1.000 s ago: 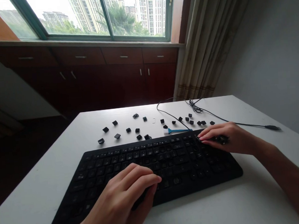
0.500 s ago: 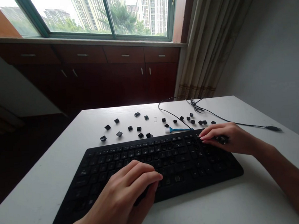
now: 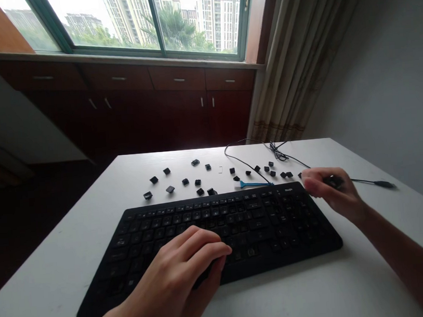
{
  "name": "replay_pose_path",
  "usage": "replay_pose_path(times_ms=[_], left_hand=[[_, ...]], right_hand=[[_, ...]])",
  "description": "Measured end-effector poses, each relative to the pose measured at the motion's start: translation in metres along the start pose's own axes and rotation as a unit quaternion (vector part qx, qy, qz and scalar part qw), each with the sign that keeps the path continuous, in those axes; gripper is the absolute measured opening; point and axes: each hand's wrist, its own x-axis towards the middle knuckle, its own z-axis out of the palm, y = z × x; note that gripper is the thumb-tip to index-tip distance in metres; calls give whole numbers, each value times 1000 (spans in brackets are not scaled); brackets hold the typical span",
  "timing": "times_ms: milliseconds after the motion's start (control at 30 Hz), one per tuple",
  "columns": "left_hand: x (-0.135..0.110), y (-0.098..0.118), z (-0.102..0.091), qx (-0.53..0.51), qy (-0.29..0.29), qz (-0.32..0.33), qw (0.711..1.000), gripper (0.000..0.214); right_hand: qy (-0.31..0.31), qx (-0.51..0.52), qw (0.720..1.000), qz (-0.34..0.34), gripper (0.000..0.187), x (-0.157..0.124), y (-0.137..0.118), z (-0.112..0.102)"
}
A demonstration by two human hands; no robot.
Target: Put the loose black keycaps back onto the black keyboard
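A black keyboard (image 3: 293, 237) lies at a slant on the white table, with gaps where some keycaps are off. My left hand (image 3: 185, 269) rests over its lower middle, fingers bent and pressed together, thumb tucked by the front edge and gripping the keyboard there. Above the keyboard's upper right corner, my right hand (image 3: 331, 191) is closed and slightly blurred. A dark object (image 3: 334, 182) shows in that hand; its kind cannot be made out. Loose black keycaps (image 3: 170, 189) lie scattered behind the keyboard. A small blue brush (image 3: 253, 184) with pale bristles lies by the back edge.
The keyboard's black cable (image 3: 246, 162) loops behind it to a tied bundle (image 3: 278, 151) and ends at a plug (image 3: 384, 184) on the right. Brown cabinets (image 3: 143, 115) stand under a window beyond the white table (image 3: 278, 289). A curtain (image 3: 281, 76) hangs at right.
My right hand has lifted off the keyboard's upper right part and moved right, still closed around the dark object. My left hand stays in the same place on the keyboard.
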Motion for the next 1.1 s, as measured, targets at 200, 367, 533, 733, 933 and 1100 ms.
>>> replay_pose_path(times_ms=[200,367,533,733,933,1100], left_hand=[[1,-1,0,-4,-10,-1,1000,32],[1,-1,0,-10,-25,7,1000,33],[2,0,0,-11,-22,2,1000,32],[1,-1,0,-12,-19,7,1000,30],[0,-1,0,-7,-19,10,1000,31],[0,-1,2,-11,-21,11,1000,31]], right_hand=[[34,201,976,70,53,21,-19,22],[115,271,955,27,55,36,-32,35],[65,247,964,75,52,30,-12,53],[158,307,938,-11,54,30,-16,48],[86,194,975,59,52,31,0,49],[164,274,948,2,54,28,-8,45]])
